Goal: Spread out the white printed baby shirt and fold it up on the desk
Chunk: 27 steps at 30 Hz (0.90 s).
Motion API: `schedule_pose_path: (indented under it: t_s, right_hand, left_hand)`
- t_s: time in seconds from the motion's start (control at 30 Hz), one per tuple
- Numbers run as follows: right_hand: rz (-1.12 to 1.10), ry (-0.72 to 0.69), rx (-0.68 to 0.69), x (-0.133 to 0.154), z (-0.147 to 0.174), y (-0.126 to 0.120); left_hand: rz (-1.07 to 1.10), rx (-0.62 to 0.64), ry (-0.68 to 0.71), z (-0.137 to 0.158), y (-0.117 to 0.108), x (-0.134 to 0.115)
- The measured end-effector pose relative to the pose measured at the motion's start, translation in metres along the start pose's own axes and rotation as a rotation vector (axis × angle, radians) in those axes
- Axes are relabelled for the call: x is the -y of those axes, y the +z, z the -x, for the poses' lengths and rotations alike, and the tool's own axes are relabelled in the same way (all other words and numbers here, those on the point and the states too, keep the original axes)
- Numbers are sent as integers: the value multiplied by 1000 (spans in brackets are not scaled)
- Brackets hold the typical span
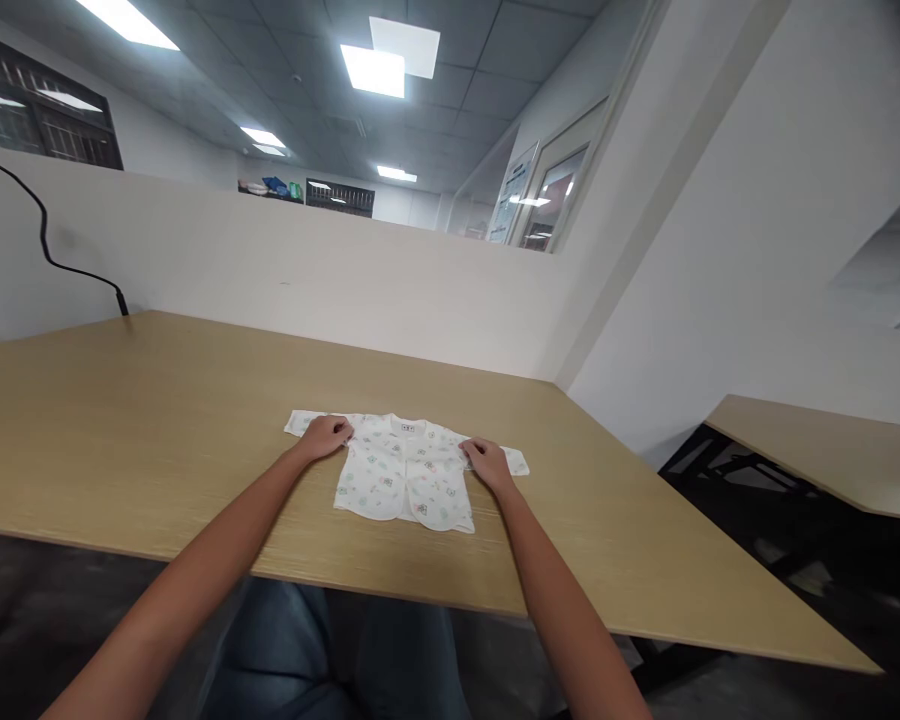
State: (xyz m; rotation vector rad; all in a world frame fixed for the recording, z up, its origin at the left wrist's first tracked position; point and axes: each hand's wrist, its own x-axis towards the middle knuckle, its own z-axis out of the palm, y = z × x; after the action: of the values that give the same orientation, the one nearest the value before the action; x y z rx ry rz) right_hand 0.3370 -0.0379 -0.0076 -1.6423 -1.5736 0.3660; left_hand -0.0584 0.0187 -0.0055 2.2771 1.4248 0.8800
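A small white baby shirt (397,470) with a print of little figures lies spread flat on the wooden table (195,480), collar toward the far side and both sleeves stretched out sideways. My left hand (325,437) rests over the base of the left sleeve, its fingers curled together on the cloth near the armpit. On the other side, my right hand (487,462) pinches the fabric where the right sleeve meets the body. The two front panels meet along the middle, and their rounded lower edges point toward me.
A white partition (360,285) borders the table's far edge. At the far left a black cable (67,268) hangs down to the tabletop. Another table (817,450) stands to the right, beyond a gap. My legs (330,650) are under the near edge.
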Motion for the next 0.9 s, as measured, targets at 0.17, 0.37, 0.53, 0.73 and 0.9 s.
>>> schedule_pose_path:
  t_s: [0.17,0.37,0.53,0.73,0.9]
  right_hand:
    - [16,4,2,1,0,0]
    - [19,-9,14,0,0,0]
    - [0,4,6,-1,-1,1]
    - [-3,-2,11,-4,-1,1]
    - [0,8,16,-3,-1,1]
  left_hand:
    - [-2,1,-1,0,0,1]
    - [2,-1,5,0,0,0]
    - [23,2,-9,1,0,-1]
    - [27,0,-5,0,0,-1]
    - [40,-6,-7,0,1,0]
